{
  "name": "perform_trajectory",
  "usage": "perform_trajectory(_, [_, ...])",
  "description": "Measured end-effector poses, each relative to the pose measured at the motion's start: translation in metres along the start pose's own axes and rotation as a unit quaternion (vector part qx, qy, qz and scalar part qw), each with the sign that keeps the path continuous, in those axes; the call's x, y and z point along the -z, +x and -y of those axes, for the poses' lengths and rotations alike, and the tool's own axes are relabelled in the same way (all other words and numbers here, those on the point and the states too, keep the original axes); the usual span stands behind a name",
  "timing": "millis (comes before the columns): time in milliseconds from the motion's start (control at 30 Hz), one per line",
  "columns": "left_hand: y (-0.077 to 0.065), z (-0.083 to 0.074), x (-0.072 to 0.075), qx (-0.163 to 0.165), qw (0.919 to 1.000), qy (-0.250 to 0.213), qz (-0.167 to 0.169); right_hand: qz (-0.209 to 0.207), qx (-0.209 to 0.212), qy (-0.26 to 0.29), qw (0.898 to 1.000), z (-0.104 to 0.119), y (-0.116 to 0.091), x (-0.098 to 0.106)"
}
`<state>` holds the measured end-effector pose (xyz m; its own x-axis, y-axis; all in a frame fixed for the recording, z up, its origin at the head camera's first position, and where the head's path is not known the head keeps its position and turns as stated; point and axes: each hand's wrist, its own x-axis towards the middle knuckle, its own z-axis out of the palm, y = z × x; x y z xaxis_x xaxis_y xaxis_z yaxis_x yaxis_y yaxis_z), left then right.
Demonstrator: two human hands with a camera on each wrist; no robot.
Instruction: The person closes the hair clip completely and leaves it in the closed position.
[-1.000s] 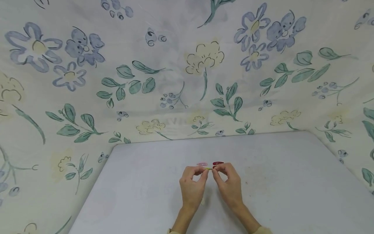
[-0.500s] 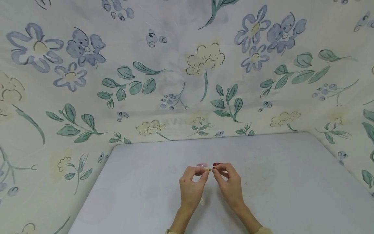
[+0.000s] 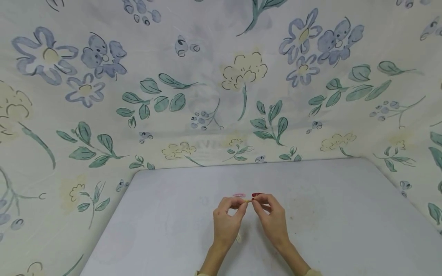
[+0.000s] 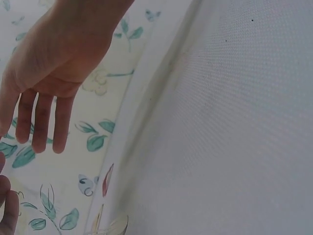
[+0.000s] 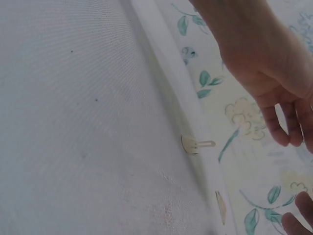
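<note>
In the head view, my left hand (image 3: pixel 228 220) and my right hand (image 3: pixel 272 218) are raised close together above the table. Thumb and index finger of each hand pinch a thin yellow hair clip (image 3: pixel 247 201) between them. A tiny red spot shows at the right fingertips; whether it is a separate clip cannot be told. Just beyond the hands lie a pink hair clip (image 3: pixel 239 195) and a red hair clip (image 3: pixel 255 194), the latter partly covered by the right fingers. Beneath the left wrist lies a small cream piece (image 5: pixel 190 144) with a narrow loop, seen in the right wrist view.
A white table (image 3: pixel 165 214) spreads around the hands, with a few small dark specks at right. Flower-printed cloth (image 3: pixel 207 96) rises behind it and along both sides.
Both hands keep their pinch on the yellow clip, which has tilted slightly and now looks more orange. The head view has shifted a little; the clips on the table stay put.
</note>
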<state>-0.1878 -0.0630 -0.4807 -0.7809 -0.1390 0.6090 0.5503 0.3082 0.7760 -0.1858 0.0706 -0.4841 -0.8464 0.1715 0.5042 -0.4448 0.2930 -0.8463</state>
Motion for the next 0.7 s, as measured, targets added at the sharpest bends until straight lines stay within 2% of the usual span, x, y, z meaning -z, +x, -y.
perform_trajectory(300, [0.005, -0.029, 0.004, 0.018, 0.9998, -0.001, 0.001, 0.02, -0.028, 0.001, 0.999, -0.003, -0.001, 0.002])
perform_trajectory(500, [0.001, -0.01, 0.002, 0.047, 0.9988, 0.005, 0.008, 0.018, -0.027, -0.007, 0.999, -0.004, -0.002, 0.003])
perform_trajectory(700, [-0.001, 0.0, 0.004, 0.044, 0.9987, -0.017, 0.02, 0.02, -0.035, 0.001, 0.999, -0.005, -0.002, 0.003])
